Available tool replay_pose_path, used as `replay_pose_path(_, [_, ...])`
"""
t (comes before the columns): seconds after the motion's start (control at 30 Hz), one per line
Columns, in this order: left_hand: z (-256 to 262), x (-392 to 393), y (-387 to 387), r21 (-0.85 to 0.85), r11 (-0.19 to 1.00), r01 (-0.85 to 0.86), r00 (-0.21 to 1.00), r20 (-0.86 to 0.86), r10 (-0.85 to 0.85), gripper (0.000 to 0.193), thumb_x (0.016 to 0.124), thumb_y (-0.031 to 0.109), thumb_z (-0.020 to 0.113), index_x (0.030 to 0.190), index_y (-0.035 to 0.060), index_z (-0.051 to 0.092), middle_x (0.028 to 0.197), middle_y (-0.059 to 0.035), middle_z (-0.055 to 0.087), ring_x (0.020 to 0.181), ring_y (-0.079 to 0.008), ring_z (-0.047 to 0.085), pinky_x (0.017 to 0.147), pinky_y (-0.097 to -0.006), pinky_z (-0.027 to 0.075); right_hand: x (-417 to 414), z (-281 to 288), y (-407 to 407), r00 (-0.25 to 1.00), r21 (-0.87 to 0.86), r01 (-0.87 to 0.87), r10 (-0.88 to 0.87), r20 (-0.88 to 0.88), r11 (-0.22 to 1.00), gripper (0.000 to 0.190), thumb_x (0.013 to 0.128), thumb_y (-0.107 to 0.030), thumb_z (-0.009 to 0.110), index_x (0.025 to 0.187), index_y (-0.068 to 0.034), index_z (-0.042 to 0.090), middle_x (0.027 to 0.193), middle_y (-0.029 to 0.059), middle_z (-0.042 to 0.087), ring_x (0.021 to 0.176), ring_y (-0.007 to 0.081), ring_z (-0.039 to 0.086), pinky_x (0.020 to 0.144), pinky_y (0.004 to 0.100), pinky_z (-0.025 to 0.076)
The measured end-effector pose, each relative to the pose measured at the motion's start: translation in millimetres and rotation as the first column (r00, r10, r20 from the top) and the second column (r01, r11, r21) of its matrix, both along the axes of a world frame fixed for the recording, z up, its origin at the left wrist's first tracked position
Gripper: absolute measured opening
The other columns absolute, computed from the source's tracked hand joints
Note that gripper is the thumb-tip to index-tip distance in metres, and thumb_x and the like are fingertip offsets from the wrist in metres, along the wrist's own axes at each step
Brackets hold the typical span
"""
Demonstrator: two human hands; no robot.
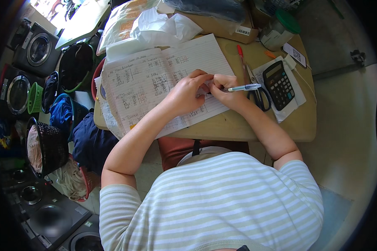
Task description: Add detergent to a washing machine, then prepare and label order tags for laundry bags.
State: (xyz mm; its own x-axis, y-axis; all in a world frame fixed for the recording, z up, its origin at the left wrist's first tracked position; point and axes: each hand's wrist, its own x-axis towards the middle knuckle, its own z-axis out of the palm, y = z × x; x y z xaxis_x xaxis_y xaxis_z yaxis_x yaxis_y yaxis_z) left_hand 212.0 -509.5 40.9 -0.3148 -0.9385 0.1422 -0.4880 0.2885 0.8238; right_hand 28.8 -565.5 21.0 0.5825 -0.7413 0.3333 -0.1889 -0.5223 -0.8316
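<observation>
My right hand point(227, 91) holds a clear ballpoint pen point(243, 88) over the right page of an open ruled notebook point(128, 84), whose pages bear handwriting. Bent fingers of my left hand point(191, 91) meet those of my right hand above the paper; whether the left fingers pinch anything is hidden. Beyond my right hand lie a red-capped pen point(240, 51) and scissors with dark handles point(264, 98). A black desk calculator point(279, 84) rests on white papers point(298, 94) further right.
Plastic bags point(166, 26) and a cardboard box point(248, 34) line the table's point(238, 128) far side, beside a green-lidded jar point(279, 29) and a phone point(294, 55). Laundry baskets point(53, 147) and front-loading washing machines point(37, 48) stand to the left.
</observation>
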Motion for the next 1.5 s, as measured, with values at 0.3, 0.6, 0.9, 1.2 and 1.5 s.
replay_pose_path(0.3, [0,0,0,0.016,1.0,-0.007,1.0,0.003,0.007,0.055,0.07,-0.008,0.061,0.124,-0.0031,0.055,0.121,-0.0165,0.056,0.103,-0.0259,0.067,0.09,-0.0367,0.052,0,3,-1,1.0,-0.053,0.003,-0.004,-0.019,0.999,0.019,0.078,0.0,0.062,0.069,0.001,0.045,0.057,0.011,0.043,0.052,0.0124,0.039,0.049,0.0318,0.036])
replay_pose_path(0.6, [2,-1,-1,0.016,1.0,-0.006,1.0,-0.016,0.006,0.055,0.068,-0.007,0.06,0.123,-0.0031,0.057,0.119,-0.0174,0.057,0.102,-0.0264,0.067,0.091,-0.037,0.052,-2,-3,-3,1.0,-0.101,0.012,-0.011,0.013,0.995,0.024,0.079,0.001,0.062,0.064,0.001,0.043,0.056,0.0055,0.04,0.052,0.0076,0.039,0.047,0.0291,0.031])
replay_pose_path(0.9, [0,1,-1,-0.023,1.0,0.003,0.999,-0.043,-0.004,0.047,0.072,-0.003,0.061,0.119,-0.0016,0.062,0.112,-0.0166,0.062,0.096,-0.0259,0.069,0.086,-0.0363,0.054,-13,5,-14,0.933,0.53,-0.088,-0.116,0.341,0.843,0.026,0.093,-0.01,0.06,0.07,-0.007,0.048,0.057,0.0026,0.05,0.046,0.0087,0.043,0.043,0.0264,0.039])
replay_pose_path(1.2, [-6,-7,-3,-0.013,0.999,-0.048,0.998,-0.039,0.048,0.024,0.084,0.006,0.066,0.107,0.0029,0.07,0.097,-0.0119,0.067,0.085,-0.0223,0.068,0.078,-0.0335,0.054,-21,3,-24,0.849,0.507,-0.112,-0.183,0.495,0.855,0.039,0.1,-0.041,0.054,0.082,-0.007,0.049,0.056,0.0047,0.051,0.041,0.0086,0.044,0.038,0.0224,0.037])
replay_pose_path(1.5, [-10,-10,-4,-0.093,0.994,-0.059,0.998,0.012,0.06,0.02,0.083,0.005,0.068,0.102,0.0047,0.073,0.098,-0.0108,0.069,0.081,-0.0242,0.068,0.074,-0.0343,0.054,-30,5,-22,0.913,0.465,-0.271,0.071,0.403,0.843,0.037,0.097,-0.037,0.061,0.076,-0.008,0.052,0.06,-0.0028,0.046,0.044,0.006,0.045,0.039,0.0211,0.036])
